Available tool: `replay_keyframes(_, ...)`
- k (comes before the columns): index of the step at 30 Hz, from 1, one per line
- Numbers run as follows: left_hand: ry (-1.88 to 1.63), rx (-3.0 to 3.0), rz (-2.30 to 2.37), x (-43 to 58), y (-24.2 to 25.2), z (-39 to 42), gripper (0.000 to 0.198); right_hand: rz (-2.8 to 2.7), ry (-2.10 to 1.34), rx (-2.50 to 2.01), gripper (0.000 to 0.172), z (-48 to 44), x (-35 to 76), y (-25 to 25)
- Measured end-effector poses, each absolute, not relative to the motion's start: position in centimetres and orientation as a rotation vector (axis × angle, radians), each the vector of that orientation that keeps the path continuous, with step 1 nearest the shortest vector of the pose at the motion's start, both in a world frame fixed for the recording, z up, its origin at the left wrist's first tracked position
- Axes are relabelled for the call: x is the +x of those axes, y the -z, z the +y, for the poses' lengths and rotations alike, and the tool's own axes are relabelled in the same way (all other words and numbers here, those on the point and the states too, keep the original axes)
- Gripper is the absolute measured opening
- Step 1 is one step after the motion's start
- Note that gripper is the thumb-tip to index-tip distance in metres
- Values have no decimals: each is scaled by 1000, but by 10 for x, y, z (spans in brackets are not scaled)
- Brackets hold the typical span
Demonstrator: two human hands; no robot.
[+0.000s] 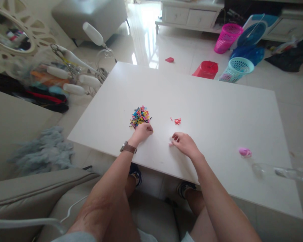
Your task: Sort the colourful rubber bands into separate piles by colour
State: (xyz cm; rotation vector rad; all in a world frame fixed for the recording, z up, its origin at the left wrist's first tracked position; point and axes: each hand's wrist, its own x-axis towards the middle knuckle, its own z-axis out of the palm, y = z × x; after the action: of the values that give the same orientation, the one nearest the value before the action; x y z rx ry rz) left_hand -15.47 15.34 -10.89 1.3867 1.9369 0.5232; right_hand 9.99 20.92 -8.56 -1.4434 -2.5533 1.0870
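Observation:
A heap of small, multicoloured hair elastics [139, 116] lies on the white table [212, 111], left of centre. At its near right edge is my left hand [143, 131], fingers pinched together; a tiny yellow bit shows at the fingertips, too small to make out. To the right, my right hand [183, 143] is low over the table with curled fingers. Its thumb and fingertips are at a small pale pink thing [170, 144], whose kind I cannot tell. Beyond that hand lies a little group of red elastics [177, 121], with one more just left of it.
A pink-purple object [244, 152] and a clear glass-like item [285, 173] are on the table's right side. Past the far edge stand a red bin [209, 69] and a light blue basket [238, 67]. A lamp with white shades [93, 33] stands beside the left edge.

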Motion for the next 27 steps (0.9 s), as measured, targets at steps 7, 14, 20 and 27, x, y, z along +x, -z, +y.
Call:
replay_keyframes(7, -790, 1007, 1377, -120, 96, 156, 18, -1992, -1466, -1203, 22, 199, 83, 81)
replay_keyframes(14, -1004, 710, 1264, -98, 102, 158, 32, -1850, -1372, -1167, 11, 209, 89, 92)
replay_keyframes(20, -902, 959, 1669, -96, 108, 167, 10, -1902, -1117, -1560, 9, 234, 123, 96)
replay_keyframes(27, -723, 1267, 1930, -91, 111, 176, 13, -2090, -1019, -1734, 12, 236, 143, 113)
